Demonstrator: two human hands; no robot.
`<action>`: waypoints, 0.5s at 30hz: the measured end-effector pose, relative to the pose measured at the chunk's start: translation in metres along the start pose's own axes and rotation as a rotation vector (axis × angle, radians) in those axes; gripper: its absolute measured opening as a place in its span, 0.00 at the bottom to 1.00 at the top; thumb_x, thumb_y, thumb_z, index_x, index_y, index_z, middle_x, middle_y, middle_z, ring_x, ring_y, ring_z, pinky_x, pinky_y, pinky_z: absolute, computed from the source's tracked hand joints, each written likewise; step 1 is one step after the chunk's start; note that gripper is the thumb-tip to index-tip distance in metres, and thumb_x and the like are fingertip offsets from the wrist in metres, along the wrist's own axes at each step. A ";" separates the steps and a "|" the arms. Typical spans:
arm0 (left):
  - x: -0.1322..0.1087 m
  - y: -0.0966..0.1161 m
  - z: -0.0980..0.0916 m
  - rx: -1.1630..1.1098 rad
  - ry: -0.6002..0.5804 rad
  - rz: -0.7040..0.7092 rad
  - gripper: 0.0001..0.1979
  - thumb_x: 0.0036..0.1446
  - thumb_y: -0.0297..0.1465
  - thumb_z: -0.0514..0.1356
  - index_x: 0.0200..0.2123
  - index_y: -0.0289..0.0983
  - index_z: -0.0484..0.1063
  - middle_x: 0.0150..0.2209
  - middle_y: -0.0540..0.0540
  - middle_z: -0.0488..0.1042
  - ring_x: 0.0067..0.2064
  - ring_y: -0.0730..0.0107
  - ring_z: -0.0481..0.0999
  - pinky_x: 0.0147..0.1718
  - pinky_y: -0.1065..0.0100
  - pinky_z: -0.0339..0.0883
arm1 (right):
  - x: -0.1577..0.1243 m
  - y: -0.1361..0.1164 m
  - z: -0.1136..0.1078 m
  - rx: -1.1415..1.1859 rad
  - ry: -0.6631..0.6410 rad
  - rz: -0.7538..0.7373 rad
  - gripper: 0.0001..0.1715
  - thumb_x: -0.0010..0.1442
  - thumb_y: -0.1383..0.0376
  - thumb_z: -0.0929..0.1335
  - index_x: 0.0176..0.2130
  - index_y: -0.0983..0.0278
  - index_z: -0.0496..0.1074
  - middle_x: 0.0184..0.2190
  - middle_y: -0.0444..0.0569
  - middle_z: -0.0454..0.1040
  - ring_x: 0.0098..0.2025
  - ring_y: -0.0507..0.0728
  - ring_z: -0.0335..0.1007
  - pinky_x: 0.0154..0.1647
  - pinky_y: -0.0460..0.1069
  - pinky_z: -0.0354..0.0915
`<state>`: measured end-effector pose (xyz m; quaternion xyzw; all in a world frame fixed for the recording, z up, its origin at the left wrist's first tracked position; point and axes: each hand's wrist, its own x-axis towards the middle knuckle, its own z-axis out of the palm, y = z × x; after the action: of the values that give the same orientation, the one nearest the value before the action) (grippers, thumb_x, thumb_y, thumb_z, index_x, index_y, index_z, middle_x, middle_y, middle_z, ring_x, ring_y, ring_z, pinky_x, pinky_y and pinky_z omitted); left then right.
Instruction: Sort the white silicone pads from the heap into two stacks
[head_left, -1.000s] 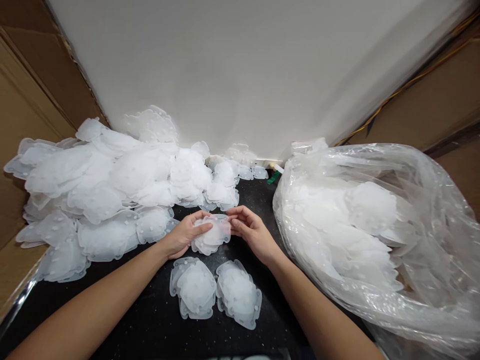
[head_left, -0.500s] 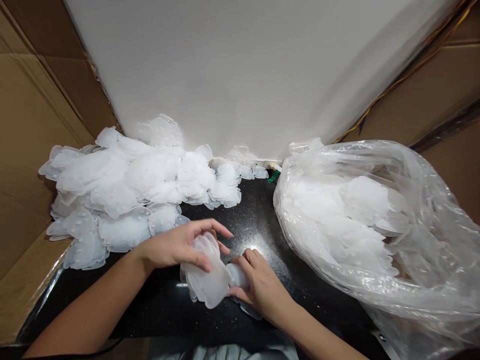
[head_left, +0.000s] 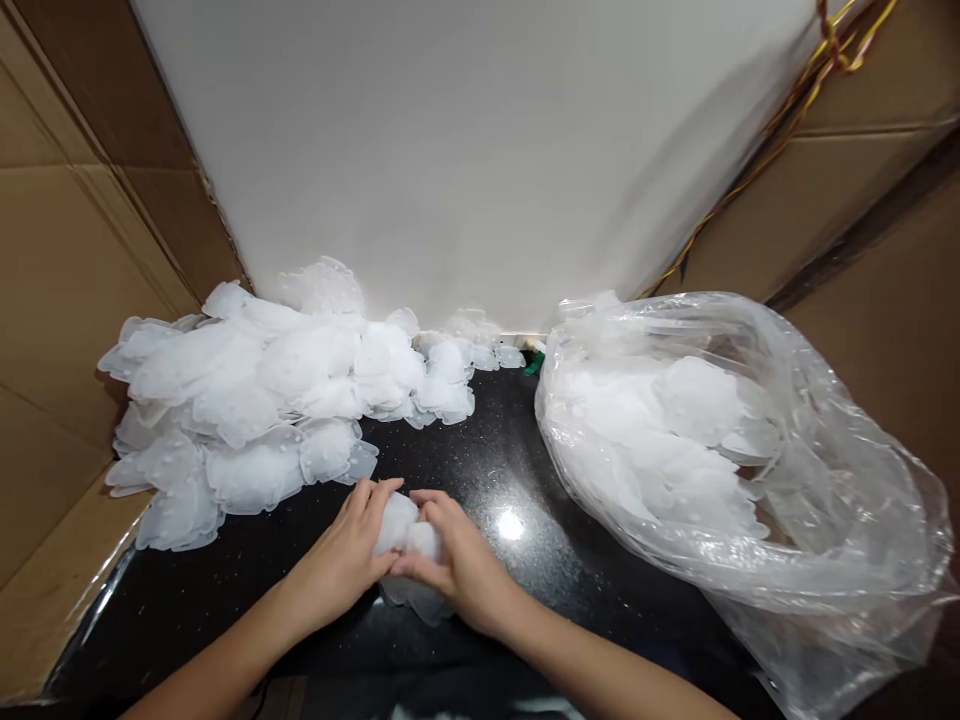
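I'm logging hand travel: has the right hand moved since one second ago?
Yes. Judged against the white wall, the right hand has moved away from it, toward the person.

Frosted plastic pcs [head_left: 247, 375], matt, translucent & knobbly in spots, sit on a smooth, glossy blk surface [head_left: 600, 590], lightly pale-speckled. Thin clear plastic bag [head_left: 814, 470] is v. shiny, heavily wrinkled; matt brn cardboard [head_left: 60, 270], creased; low-sheen wht panel [head_left: 465, 150], smooth; twisted wires [head_left: 831, 48], plastic-coated by the look.
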<state>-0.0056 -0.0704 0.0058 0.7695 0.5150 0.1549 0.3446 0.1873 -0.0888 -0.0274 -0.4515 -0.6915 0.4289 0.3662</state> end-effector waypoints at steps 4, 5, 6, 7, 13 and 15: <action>-0.003 0.003 -0.013 -0.176 -0.159 -0.029 0.37 0.45 0.22 0.58 0.61 0.44 0.59 0.58 0.43 0.64 0.56 0.55 0.69 0.56 0.56 0.64 | -0.003 0.004 0.027 -0.215 0.049 -0.053 0.54 0.40 0.59 0.81 0.60 0.63 0.60 0.54 0.60 0.68 0.53 0.68 0.67 0.54 0.63 0.65; -0.003 0.003 -0.015 -0.233 -0.183 -0.045 0.37 0.44 0.22 0.58 0.61 0.44 0.59 0.57 0.44 0.66 0.53 0.57 0.71 0.53 0.58 0.66 | -0.001 0.004 0.029 -0.234 0.048 -0.045 0.59 0.38 0.62 0.82 0.63 0.63 0.56 0.55 0.61 0.68 0.53 0.68 0.67 0.54 0.63 0.65; -0.002 0.002 -0.015 -0.290 -0.187 -0.068 0.38 0.44 0.22 0.57 0.60 0.43 0.58 0.56 0.44 0.67 0.51 0.58 0.72 0.51 0.59 0.67 | 0.001 0.003 0.030 -0.234 0.039 -0.032 0.63 0.37 0.64 0.82 0.64 0.62 0.54 0.55 0.61 0.67 0.54 0.69 0.66 0.55 0.64 0.64; -0.001 0.002 -0.013 -0.348 -0.173 -0.093 0.38 0.43 0.21 0.57 0.60 0.43 0.58 0.55 0.45 0.69 0.49 0.60 0.73 0.49 0.60 0.68 | 0.004 0.002 0.029 -0.213 0.025 -0.016 0.64 0.36 0.66 0.81 0.65 0.62 0.52 0.56 0.61 0.67 0.55 0.68 0.66 0.55 0.63 0.64; 0.017 0.006 -0.003 -0.637 0.074 -0.035 0.29 0.46 0.32 0.67 0.53 0.41 0.65 0.51 0.42 0.72 0.52 0.54 0.73 0.48 0.60 0.70 | 0.017 -0.011 0.006 0.137 0.035 0.098 0.50 0.45 0.64 0.77 0.62 0.55 0.57 0.43 0.44 0.75 0.40 0.57 0.74 0.42 0.52 0.70; 0.023 0.014 -0.007 -0.646 0.135 0.017 0.31 0.47 0.37 0.68 0.54 0.44 0.64 0.51 0.43 0.72 0.54 0.54 0.72 0.50 0.61 0.69 | 0.017 -0.022 -0.014 0.225 0.068 0.070 0.41 0.47 0.61 0.76 0.57 0.56 0.63 0.40 0.42 0.75 0.38 0.55 0.73 0.39 0.49 0.70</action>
<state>0.0091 -0.0504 0.0179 0.6128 0.4546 0.3636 0.5344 0.1871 -0.0739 -0.0004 -0.4457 -0.6099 0.5009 0.4225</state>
